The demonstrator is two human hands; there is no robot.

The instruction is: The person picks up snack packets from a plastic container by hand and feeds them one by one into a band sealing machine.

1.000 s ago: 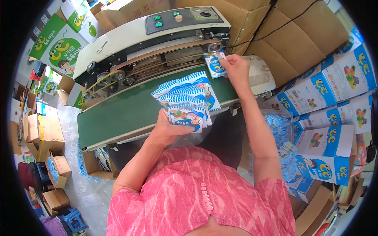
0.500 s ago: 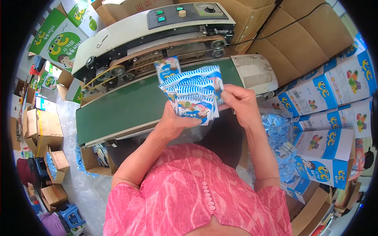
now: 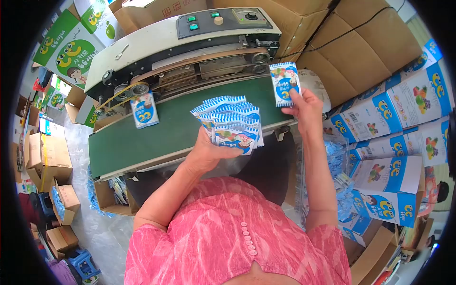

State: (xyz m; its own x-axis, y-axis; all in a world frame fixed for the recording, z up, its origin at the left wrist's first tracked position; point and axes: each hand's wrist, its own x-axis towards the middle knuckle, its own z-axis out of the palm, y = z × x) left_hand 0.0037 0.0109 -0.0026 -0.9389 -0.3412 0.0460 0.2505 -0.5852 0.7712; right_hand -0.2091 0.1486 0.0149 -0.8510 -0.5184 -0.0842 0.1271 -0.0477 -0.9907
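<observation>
My left hand (image 3: 209, 151) is closed round a fanned stack of blue-and-white candy packets (image 3: 232, 126), held over the near edge of the green conveyor belt (image 3: 180, 121). Between the thumb and fingers of my right hand (image 3: 304, 107) is a single candy packet (image 3: 286, 84), upright at the belt's right end, close to the sealing machine (image 3: 190, 52). A loose packet (image 3: 144, 110) lies on the belt at the left, its top edge by the machine's rollers.
Blue-and-white printed cartons (image 3: 394, 114) stand on the right, beside a clear bin (image 3: 335, 166) of blue packets. Plain cardboard boxes (image 3: 50, 156) and a blue stool (image 3: 84, 262) are on the left. A small pair of scissors (image 3: 122, 51) lies on the machine. A cable (image 3: 351, 31) crosses behind.
My right hand has moved right and up, drawing one packet away from the stack. The loose packet on the belt has travelled left. My left hand stays nearly in place.
</observation>
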